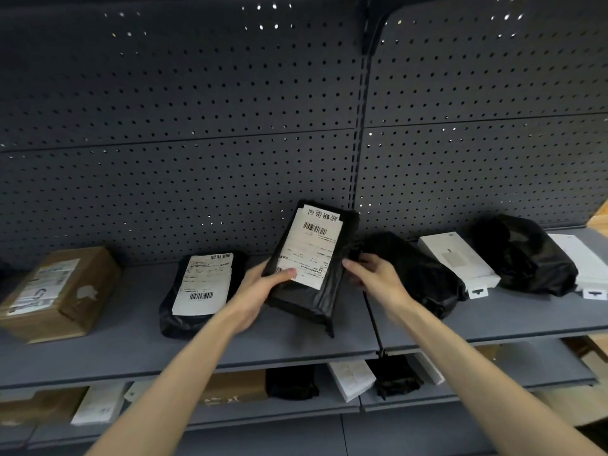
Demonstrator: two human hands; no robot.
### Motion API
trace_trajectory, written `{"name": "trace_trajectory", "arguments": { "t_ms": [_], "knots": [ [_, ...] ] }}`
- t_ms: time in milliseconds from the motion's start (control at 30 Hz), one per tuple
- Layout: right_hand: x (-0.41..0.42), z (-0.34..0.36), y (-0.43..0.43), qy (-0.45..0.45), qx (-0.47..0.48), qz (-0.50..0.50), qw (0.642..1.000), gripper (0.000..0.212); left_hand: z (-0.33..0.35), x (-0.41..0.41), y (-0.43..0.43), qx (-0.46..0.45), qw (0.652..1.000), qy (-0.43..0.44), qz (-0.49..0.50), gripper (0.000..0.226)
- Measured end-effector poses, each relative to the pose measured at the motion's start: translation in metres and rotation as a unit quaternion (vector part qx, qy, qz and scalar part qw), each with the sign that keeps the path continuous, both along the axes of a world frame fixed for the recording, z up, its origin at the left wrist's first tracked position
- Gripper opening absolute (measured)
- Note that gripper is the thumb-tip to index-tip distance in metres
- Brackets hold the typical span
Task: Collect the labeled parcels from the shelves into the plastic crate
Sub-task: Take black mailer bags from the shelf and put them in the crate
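Note:
A black bag parcel with a white shipping label (312,255) is tilted up off the grey shelf (131,340). My left hand (263,287) grips its lower left edge, thumb on the label. My right hand (371,274) holds its right side with curled fingers. To the left lies a second black parcel with a white label (200,287), flat on the shelf. Further left stands a brown cardboard box with a label (62,291). No plastic crate is in view.
Right of my hands lie an unlabeled black bag (418,274), a white retail box (457,261), another black bag (523,255) and a second white box (582,261). The lower shelf (329,406) holds more boxes and black bags. A perforated back panel (197,126) rises behind.

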State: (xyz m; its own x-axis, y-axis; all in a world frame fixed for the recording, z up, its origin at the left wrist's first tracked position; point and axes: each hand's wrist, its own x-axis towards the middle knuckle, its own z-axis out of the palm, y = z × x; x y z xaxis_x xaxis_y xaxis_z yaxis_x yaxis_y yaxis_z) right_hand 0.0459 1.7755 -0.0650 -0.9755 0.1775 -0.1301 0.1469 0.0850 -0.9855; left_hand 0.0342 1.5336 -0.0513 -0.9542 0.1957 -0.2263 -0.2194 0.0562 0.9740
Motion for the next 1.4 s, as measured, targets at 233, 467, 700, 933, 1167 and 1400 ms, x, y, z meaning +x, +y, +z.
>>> {"name": "trace_trajectory", "arguments": {
  "t_ms": [233,467,700,933,1167,1400],
  "knots": [
    [-0.006,0.028,0.038,-0.077,-0.144,0.067,0.984,0.061,0.023,-0.006,-0.013,-0.02,0.997,-0.053,-0.055,0.023],
    [-0.007,0.026,0.04,-0.048,-0.228,0.008,0.972,0.048,0.01,-0.021,-0.009,0.031,0.998,0.021,0.042,0.042],
    [-0.009,0.016,0.029,-0.027,-0.379,-0.059,0.923,0.055,-0.022,0.001,0.022,0.098,0.99,-0.056,0.083,0.064],
    [-0.003,-0.004,0.004,-0.049,-0.339,-0.016,0.939,0.077,-0.025,0.0,0.07,0.227,0.964,-0.072,0.114,0.047],
    [-0.002,0.001,0.019,-0.033,-0.205,0.014,0.978,0.061,-0.004,-0.015,0.051,0.235,0.96,-0.024,0.151,0.029],
    [-0.006,0.028,0.017,0.007,-0.089,0.102,0.991,0.047,0.008,-0.022,0.035,0.14,0.982,0.024,0.125,0.024]
  ]
}}
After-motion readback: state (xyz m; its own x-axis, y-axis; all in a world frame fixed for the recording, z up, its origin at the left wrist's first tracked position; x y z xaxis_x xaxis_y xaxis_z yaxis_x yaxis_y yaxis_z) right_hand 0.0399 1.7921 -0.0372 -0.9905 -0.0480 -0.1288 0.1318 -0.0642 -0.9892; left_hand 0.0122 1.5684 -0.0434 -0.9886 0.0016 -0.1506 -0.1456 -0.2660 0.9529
